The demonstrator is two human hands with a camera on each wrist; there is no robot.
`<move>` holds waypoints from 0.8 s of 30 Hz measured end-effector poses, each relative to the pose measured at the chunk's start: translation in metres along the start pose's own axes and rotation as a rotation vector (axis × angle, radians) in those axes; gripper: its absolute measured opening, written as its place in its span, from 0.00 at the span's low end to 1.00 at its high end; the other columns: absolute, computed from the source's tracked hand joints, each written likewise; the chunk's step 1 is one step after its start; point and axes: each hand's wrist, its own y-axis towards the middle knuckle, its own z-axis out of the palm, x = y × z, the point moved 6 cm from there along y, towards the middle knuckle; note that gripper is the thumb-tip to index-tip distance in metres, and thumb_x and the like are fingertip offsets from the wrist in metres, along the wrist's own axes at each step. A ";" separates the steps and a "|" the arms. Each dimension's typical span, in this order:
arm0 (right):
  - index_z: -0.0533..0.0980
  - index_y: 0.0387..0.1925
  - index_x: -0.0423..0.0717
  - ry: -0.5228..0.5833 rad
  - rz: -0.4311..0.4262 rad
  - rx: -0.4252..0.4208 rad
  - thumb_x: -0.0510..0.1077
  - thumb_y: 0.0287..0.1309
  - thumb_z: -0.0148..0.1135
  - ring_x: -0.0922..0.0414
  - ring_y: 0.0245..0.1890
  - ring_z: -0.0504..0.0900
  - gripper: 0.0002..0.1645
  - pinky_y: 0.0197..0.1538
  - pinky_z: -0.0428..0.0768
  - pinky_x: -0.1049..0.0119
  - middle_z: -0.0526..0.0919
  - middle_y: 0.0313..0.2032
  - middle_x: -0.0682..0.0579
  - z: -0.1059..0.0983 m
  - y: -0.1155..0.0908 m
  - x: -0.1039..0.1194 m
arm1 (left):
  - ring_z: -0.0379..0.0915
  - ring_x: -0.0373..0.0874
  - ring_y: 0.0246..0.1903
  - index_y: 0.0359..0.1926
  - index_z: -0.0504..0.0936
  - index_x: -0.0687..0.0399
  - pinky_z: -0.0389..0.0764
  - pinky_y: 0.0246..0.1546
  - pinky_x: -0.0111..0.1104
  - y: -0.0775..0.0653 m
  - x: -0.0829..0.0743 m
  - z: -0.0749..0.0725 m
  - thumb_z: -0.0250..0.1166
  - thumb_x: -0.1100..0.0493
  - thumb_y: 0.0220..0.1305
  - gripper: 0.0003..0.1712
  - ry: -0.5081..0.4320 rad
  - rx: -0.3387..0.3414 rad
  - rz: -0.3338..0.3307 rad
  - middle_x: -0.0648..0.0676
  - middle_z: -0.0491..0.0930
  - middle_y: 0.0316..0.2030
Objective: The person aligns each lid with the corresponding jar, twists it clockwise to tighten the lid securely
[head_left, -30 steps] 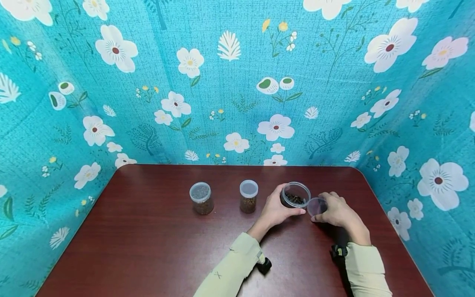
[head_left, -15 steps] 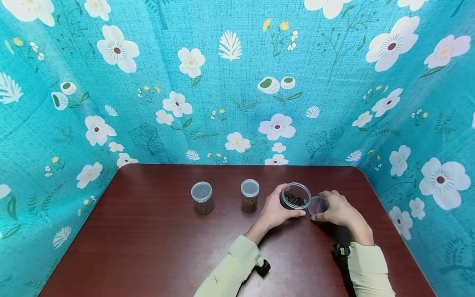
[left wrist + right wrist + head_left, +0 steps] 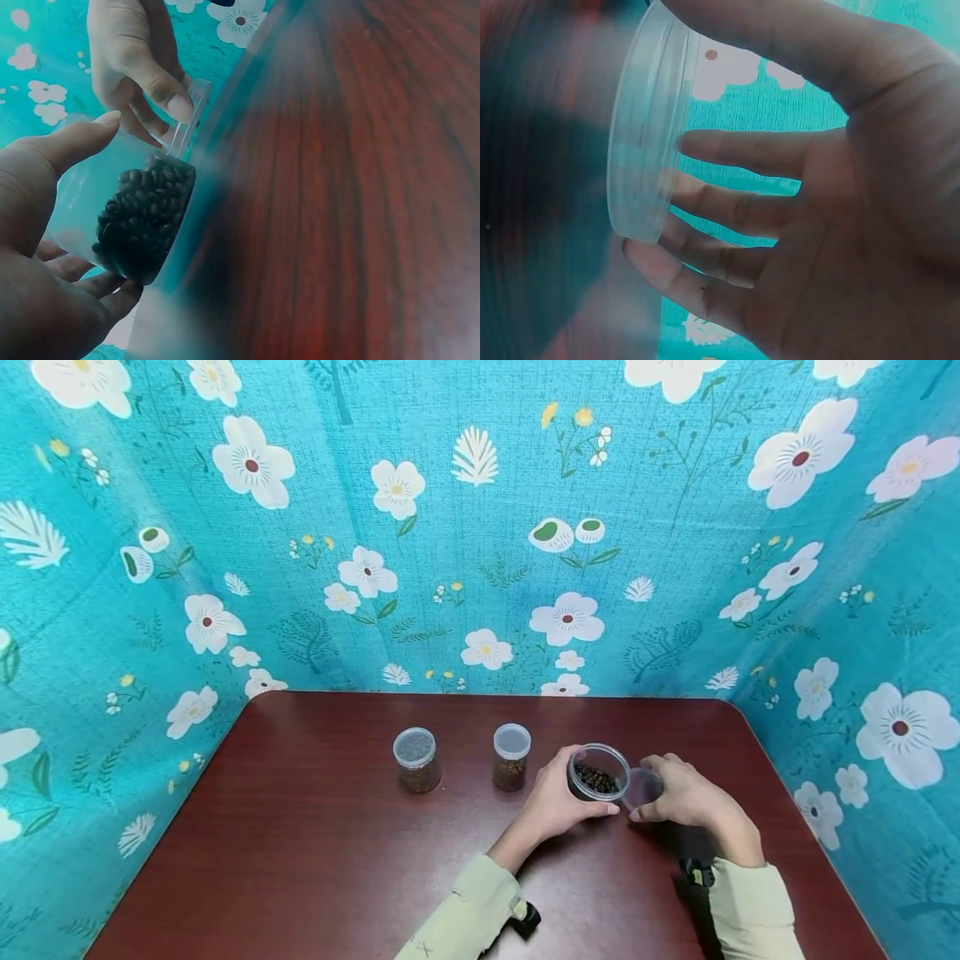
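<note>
My left hand (image 3: 557, 803) grips a clear plastic jar (image 3: 84, 202) round its side, thumb on the near side. Inside lie small dark beans (image 3: 142, 217), which look like coffee beans, and the jar's mouth is uncovered. Just to the right, my right hand (image 3: 688, 795) holds a clear round lid (image 3: 646, 142) by its edge, between thumb and fingers. In the head view the lid stands tilted on edge, overlapping the right side of the jar's rim. The left wrist view has both hands close together, the lid near the jar's base.
Left of my hands stand two lidded clear jars with brown contents: a narrow jar (image 3: 511, 760) near my left hand and a wider jar (image 3: 417, 762) farther left. The dark red wooden table (image 3: 315, 852) ends at a blue flowered cloth (image 3: 450, 568) behind and on both sides.
Both hands, with the open jar and the lid, have shifted slightly down in the head view. The lid stays beside the jar, and the head view itself has drifted a little.
</note>
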 end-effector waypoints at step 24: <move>0.75 0.64 0.34 -0.074 -0.186 0.037 0.50 0.33 0.90 0.37 0.55 0.76 0.55 0.53 0.82 0.41 0.78 0.54 0.38 0.033 -0.018 0.063 | 0.74 0.47 0.64 0.70 0.70 0.45 0.76 0.65 0.40 -0.067 0.004 -0.036 0.87 0.47 0.45 0.53 0.061 0.013 0.013 0.52 0.81 0.63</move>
